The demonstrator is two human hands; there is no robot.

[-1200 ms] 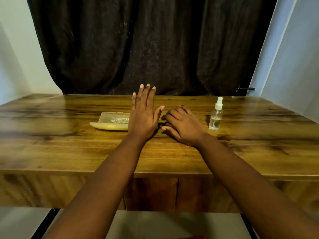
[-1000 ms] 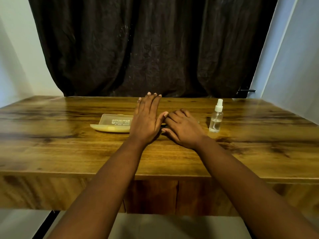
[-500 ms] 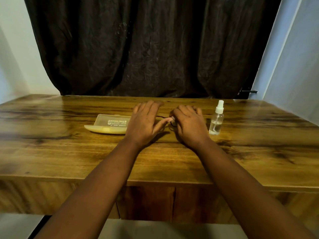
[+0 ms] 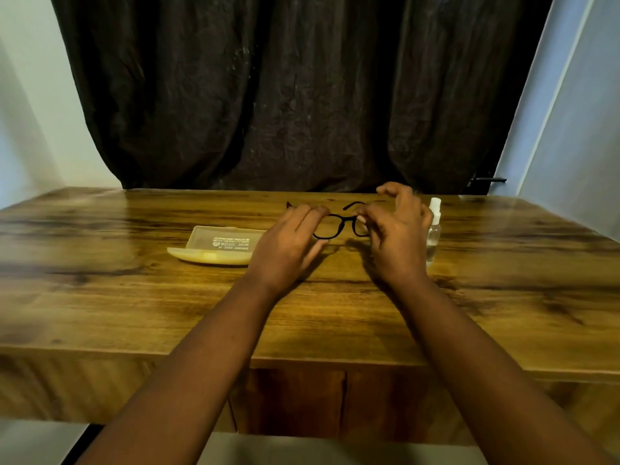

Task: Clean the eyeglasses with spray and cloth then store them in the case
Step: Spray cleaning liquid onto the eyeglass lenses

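Observation:
Black-framed eyeglasses (image 4: 339,224) hang a little above the wooden table (image 4: 134,297), lenses facing me and temples pointing away. My left hand (image 4: 285,246) grips the left end of the frame. My right hand (image 4: 394,239) pinches the right end between thumb and fingers. A pale yellow glasses case (image 4: 218,245) lies shut on the table just left of my left hand. A small clear spray bottle (image 4: 433,229) with a white nozzle stands upright right behind my right hand, partly hidden by it. I see no cloth.
A dark curtain (image 4: 285,95) hangs behind the table's far edge. Pale walls stand at both sides, with a dark handle (image 4: 488,179) at the right. The table's front edge (image 4: 100,350) runs below my forearms.
Both hands lay flat on the table over the glasses. They have since closed on the frame ends and lifted the glasses up off the table.

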